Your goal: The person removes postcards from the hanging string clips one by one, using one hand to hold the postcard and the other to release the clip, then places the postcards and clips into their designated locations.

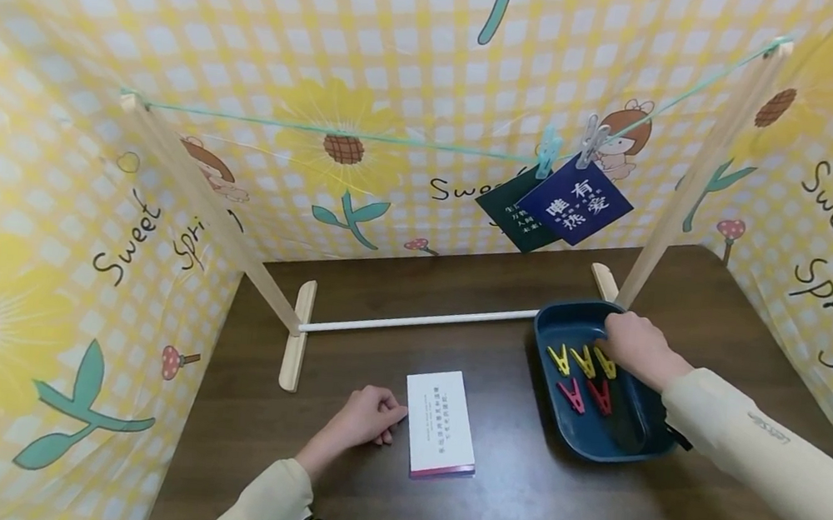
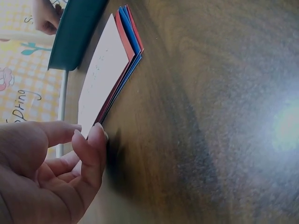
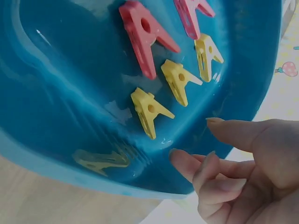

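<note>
A dark blue tray [image 1: 573, 430] on the brown table [image 1: 333, 503] holds five clothespins: a row of three yellow clothespins [image 1: 583, 361] toward its back and two red clothespins [image 1: 571, 395] nearer its front. They lie in its left and middle part, and one of the yellow ones appears a second time as a reflection in the shiny wall.

The right hand [image 1: 638, 344] reaches over the tray's back right side, palm turned inward and fingertips inside the rim. Its thumb and forefinger are parted, the other fingers are loosely bent, and it has hold of nothing; the nearest yellow clothespin lies just beyond the fingertips.

Left of the tray lies a stack of cards [image 1: 440, 421], white on top with red and blue edges below. The left hand [image 1: 363, 418] rests at the stack's far side from the tray, fingers bent, thumb and fingertips close together at its edge; whether they pinch a card cannot be told.

Behind and above the tray, a green card [image 1: 514, 207] and a navy card [image 1: 590, 200] hang clipped to a string [image 1: 398, 141].
</note>
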The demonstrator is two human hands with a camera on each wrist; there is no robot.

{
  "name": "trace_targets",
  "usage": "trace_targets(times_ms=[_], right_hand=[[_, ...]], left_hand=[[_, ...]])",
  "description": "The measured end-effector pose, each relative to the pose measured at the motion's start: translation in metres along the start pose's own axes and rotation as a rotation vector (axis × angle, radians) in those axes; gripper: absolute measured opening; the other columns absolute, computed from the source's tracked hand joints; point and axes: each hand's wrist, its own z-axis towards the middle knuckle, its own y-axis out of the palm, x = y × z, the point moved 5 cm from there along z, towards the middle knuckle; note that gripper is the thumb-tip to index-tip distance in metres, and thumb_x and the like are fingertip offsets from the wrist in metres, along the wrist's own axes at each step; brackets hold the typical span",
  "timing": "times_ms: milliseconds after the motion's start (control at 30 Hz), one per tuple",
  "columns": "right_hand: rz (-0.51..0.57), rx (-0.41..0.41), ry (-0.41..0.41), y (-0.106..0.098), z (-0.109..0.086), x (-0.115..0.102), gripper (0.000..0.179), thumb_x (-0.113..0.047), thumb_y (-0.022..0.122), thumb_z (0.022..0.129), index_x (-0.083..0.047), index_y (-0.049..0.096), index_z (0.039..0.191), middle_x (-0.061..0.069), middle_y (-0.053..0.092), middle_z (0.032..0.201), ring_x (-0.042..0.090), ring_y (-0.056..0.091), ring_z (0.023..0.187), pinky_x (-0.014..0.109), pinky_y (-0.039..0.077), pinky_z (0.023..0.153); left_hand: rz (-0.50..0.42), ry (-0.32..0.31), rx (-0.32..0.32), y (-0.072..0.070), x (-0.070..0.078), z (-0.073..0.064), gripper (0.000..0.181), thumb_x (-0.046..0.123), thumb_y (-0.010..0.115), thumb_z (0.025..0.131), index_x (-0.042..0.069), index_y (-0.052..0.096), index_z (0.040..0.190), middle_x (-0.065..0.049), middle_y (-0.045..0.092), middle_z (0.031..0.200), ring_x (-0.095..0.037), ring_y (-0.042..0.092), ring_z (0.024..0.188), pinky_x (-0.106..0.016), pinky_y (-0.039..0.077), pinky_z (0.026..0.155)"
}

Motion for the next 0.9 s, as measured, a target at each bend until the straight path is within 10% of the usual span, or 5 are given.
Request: trace_targets(times_ms=[433,900], right_hand=[[-0.004,0.164,-0.151,-0.004,-0.02,-0.013,0.018,-0.014,0.072,0.098,0.0,0.064,0.09,0.004,0.055,0.067,0.017,0.053,0.055,0.032,0.049,0.048],[0.043,0.336,-0.294,-0.006,-0.045,-0.039,0.026,-0.016,0.075,0.096,0.001,0.072,0.115,0.012,0.073,0.095,0.017,0.064,0.07,0.035,0.059,0.059]], left_hand=[[0.059,0.063,0.06,-0.015,0.019,0.002,0.019,0.016,0.066,0.102,0.003,0.07,0.089,-0.006,0.068,0.067,-0.012,0.059,0.05,-0.029,0.05,0.049],[0.016,0.135,0.19,-0.028,0.054,0.005,0.015,0.019,0.066,0.103,0.006,0.071,0.108,-0.009,0.072,0.084,-0.015,0.062,0.062,-0.03,0.052,0.054]])
